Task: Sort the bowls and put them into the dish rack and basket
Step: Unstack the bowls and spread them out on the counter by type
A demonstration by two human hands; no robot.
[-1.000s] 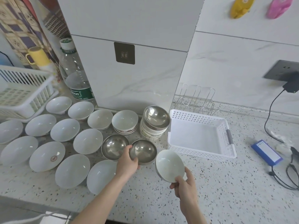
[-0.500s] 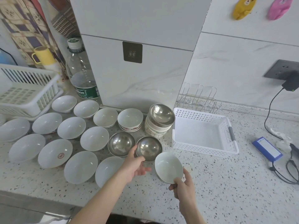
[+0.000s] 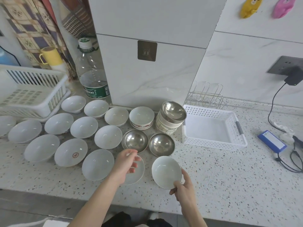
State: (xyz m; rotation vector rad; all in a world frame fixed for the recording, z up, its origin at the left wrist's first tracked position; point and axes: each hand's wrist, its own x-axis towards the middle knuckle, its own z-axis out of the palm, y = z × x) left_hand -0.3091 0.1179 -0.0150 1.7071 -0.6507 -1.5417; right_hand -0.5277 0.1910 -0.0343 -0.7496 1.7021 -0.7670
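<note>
Right hand (image 3: 185, 190) pinching the near rim of a white bowl (image 3: 166, 172), thumb over the inside edge, fingers beneath; bowl lifted off the worktop (image 3: 229, 177) and tilted toward the camera, just right of the left hand (image 3: 126, 163). Left hand hovering over another white bowl (image 3: 137, 171) on the worktop, fingers loosely spread and slightly bent, gripping nothing; contact with that bowl impossible to tell. Just beyond the left hand's fingertips, two steel bowls (image 3: 135, 140) side by side, the right one (image 3: 161, 144) straight behind the held bowl. Behind those, a stack of patterned bowls (image 3: 141, 117) and a taller stack topped with a steel bowl (image 3: 173, 111), leaning against the white basket (image 3: 213, 142). Basket well right of both hands, behind and beyond the held bowl, with a wire rack (image 3: 206, 95) at the wall behind it. Left of the left hand, many white bowls spread in rows over the worktop, the nearest (image 3: 97, 164) beside the forearm, one with a red mark (image 3: 70, 154) further left. White dish rack (image 3: 31, 94) at far left, well away from both hands, with a water bottle (image 3: 91, 72) and yellow mug (image 3: 50, 55) close by. Blue box (image 3: 272, 141) and cables at far right.
</note>
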